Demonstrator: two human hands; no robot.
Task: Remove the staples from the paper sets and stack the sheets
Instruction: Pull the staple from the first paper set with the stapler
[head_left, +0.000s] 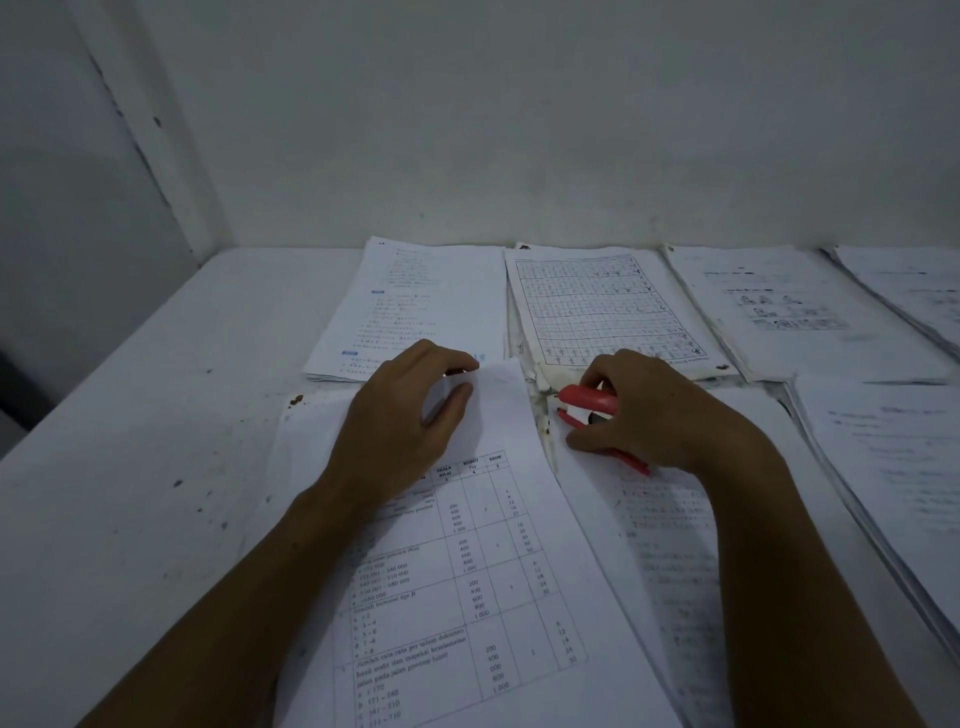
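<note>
Hands number two: left hand pinches one curled sheet, right hand grips one red staple remover; six paper piles cover the tabletop.

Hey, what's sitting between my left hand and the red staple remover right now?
In the head view, the lifted top corner of the table-printed sheet, pinched by the left hand, lies between it and the red staple remover in the right hand.
</note>
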